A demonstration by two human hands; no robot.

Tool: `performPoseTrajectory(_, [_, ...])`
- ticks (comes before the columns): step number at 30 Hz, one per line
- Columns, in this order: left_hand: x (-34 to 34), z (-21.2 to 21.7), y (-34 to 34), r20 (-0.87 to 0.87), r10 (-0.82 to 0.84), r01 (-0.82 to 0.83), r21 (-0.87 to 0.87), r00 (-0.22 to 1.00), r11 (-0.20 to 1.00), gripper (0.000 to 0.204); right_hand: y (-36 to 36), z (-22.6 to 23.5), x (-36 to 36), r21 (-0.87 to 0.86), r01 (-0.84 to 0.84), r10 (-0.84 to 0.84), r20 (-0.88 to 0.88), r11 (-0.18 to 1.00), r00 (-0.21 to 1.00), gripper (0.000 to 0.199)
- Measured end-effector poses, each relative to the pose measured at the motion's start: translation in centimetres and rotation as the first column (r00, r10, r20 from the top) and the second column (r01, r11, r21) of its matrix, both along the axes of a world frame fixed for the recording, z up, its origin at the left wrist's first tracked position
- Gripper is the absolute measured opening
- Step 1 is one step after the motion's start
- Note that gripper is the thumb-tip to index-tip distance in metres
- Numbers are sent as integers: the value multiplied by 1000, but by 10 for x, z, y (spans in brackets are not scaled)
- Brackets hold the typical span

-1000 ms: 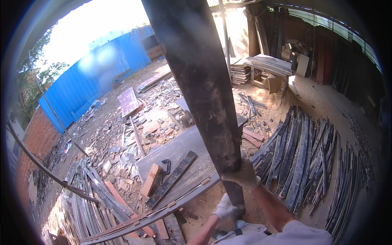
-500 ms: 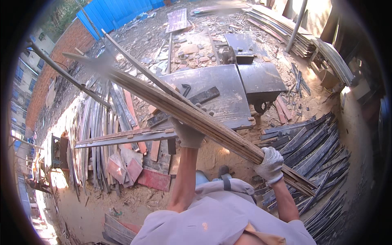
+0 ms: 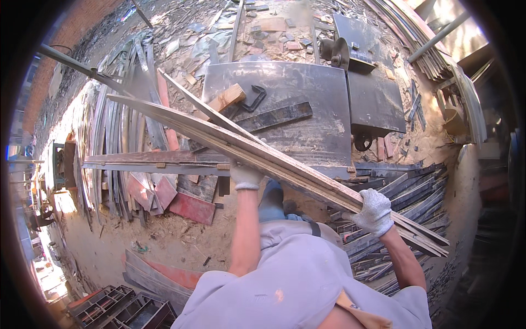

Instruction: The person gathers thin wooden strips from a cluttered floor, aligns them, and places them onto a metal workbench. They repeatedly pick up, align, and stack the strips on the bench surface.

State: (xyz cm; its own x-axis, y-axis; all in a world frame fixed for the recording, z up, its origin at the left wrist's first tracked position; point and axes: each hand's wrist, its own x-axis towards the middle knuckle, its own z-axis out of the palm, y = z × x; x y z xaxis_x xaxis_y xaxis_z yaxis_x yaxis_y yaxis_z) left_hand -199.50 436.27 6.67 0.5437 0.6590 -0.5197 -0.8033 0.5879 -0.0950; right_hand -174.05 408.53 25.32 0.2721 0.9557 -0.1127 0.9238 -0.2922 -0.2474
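A bundle of long wooden strips (image 3: 307, 177) slants across in front of me, from the upper left to the lower right. My left hand (image 3: 246, 175), in a pale work glove, is closed around its middle from beneath; the strips hide part of the fingers. Nearer the right end, my gloved right hand (image 3: 374, 212) grips the same bundle. One strip (image 3: 205, 108) splays away from the others at the far end. Behind the bundle stands a dark metal-topped table (image 3: 323, 131), bearing a black C-shaped clamp (image 3: 257, 97), a wood block (image 3: 227, 97) and a dark wood bar (image 3: 279, 117).
A round saw blade (image 3: 340, 53) stands upright at the table's far right. Dark strips (image 3: 405, 205) lie piled at my right, and more strips (image 3: 112, 129) at the left. A metal pole (image 3: 82, 67) crosses the upper left. Red board pieces (image 3: 192, 207) lie on the sandy ground.
The view has tilted down and closer to the table. The bundle's far end has come lower in the picture, and my right hand has shifted slightly right, with both hands still gripping.
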Motion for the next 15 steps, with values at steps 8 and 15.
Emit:
performPoseTrajectory(8, [22, -72, 91, -522, 57, -268, -338, 851, 902, 48, 75, 37, 47, -30, -125, 128, 152, 992, 980, 70])
performPoseTrajectory(15, [-98, -18, 134, -963, 9, -276, 87, -270, 957, 62, 99, 21, 93, -86, -218, 231, 186, 972, 955, 68])
